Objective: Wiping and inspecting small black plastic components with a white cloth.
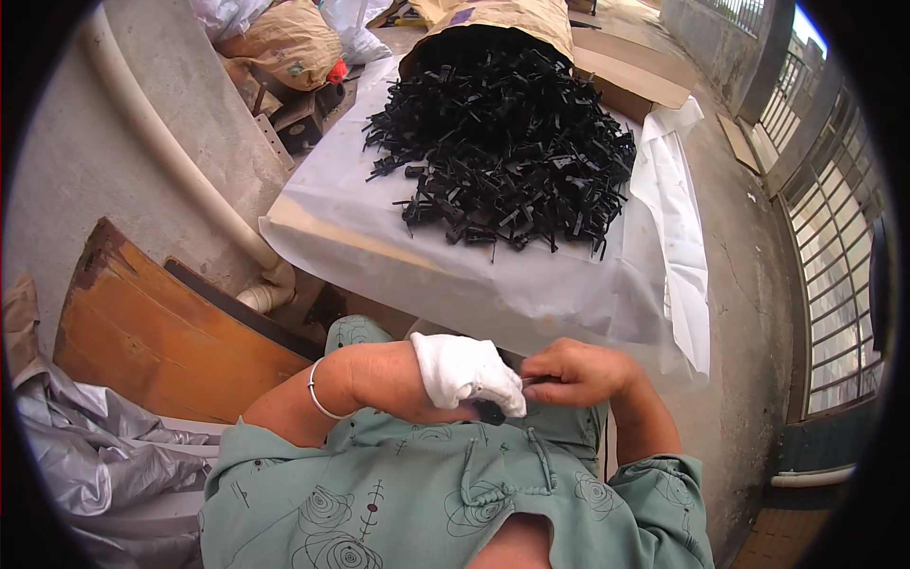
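My left hand, in a white glove, is closed above my lap. A small black plastic part shows under its fingers, most of it hidden by the glove. Bare and also closed, my right hand meets the glove's fingertips from the right. It grips a thin tool, of which only a narrow strip shows; its kind I cannot make out. Beyond both hands, a big heap of black plastic parts spills out of a brown paper sack onto the table.
White sheeting covers the table and hangs over its near edge. An open cardboard box stands behind the heap. To the left are a pipe, a rusty orange board and a silver cover. A barred gate is on the right.
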Tool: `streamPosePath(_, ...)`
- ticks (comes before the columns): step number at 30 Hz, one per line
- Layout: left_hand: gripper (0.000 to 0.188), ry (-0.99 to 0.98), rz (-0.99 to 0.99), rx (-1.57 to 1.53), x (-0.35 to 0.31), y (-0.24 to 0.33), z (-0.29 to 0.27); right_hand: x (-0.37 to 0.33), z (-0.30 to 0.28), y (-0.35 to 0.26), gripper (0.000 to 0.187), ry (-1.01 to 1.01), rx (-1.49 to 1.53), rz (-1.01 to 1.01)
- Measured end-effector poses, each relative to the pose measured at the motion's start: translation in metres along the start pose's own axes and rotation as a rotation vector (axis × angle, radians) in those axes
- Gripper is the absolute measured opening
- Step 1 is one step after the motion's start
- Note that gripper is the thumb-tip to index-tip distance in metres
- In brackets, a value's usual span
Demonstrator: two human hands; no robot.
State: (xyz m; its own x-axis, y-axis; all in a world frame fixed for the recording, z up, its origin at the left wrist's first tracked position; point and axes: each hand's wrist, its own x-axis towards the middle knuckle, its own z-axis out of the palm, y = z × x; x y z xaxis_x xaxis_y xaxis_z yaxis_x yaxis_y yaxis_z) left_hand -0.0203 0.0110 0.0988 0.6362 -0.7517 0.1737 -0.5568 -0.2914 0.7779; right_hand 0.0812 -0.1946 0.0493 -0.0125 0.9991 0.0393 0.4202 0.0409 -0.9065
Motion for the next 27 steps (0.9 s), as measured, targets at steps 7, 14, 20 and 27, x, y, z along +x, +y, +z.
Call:
streamPosePath(7,0.017,-0.145,-0.071,0.341,0.017,0.041,0.002,-0.002,0.013,-0.003,0.013,-0.028,0.089,-0.124)
streamPosePath(14,0.019,0.349,-0.02,0.252,0.006,0.031,0.004,-0.007,0.016,-0.023,0.011,0.557,-0.176,-0.059)
streamPosePath(20,0.019,0.856,-0.35,-0.596,0.014,-0.025,0.036,0.029,0.037,-0.021,0.028,0.805,-0.7,-0.472)
streamPosePath(27,0.013,1.04,-0.223,-0.912,0.021,-0.059,0.06,0.044,0.044,-0.004,0.018,0.9,-0.718,-0.417)
